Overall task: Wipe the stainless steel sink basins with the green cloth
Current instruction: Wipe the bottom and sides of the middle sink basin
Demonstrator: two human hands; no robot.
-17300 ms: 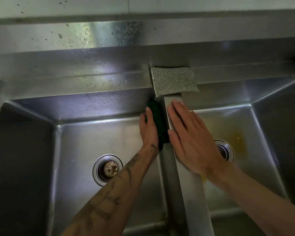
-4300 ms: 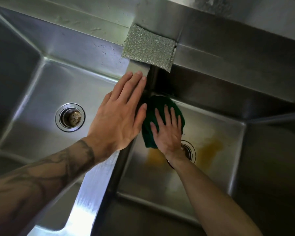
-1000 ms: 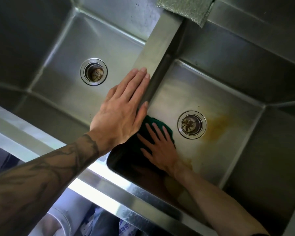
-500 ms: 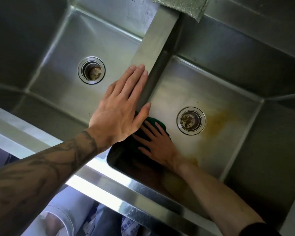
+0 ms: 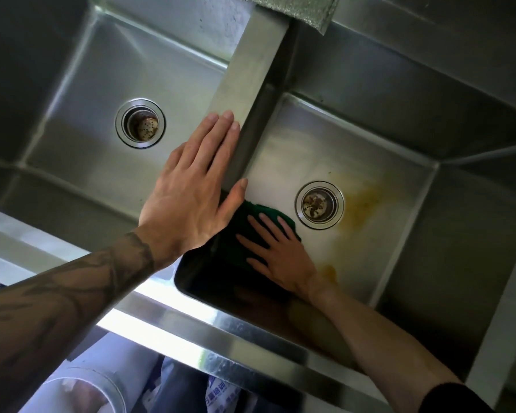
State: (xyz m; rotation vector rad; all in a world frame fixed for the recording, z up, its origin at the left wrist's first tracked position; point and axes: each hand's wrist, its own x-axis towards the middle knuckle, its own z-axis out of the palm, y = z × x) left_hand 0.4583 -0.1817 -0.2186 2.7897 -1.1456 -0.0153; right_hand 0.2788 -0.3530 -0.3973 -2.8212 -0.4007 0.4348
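Wiping has moved to the near corner: the green cloth [image 5: 252,225] lies on the right basin [image 5: 340,144] floor beside the divider [image 5: 251,70], pressed under the flat, spread right hand [image 5: 276,254]. The left hand [image 5: 191,192] rests flat on the divider. The yellow stain [image 5: 362,201] looks unwiped.

Double sink [image 5: 221,332], green cloth [image 5: 248,216] on right basin [image 5: 379,234] floor, silver scouring pad [image 5: 298,7] at divider's [image 5: 251,64] far end.

The right basin's [image 5: 310,150] floor lies open toward its far and right walls, broken only by the drain [image 5: 319,205]. Its near-left corner, dark and hard to read, is taken by the right hand [image 5: 280,257] on the green cloth [image 5: 251,211]. The left hand [image 5: 188,195] covers the divider's [image 5: 251,64] near end.
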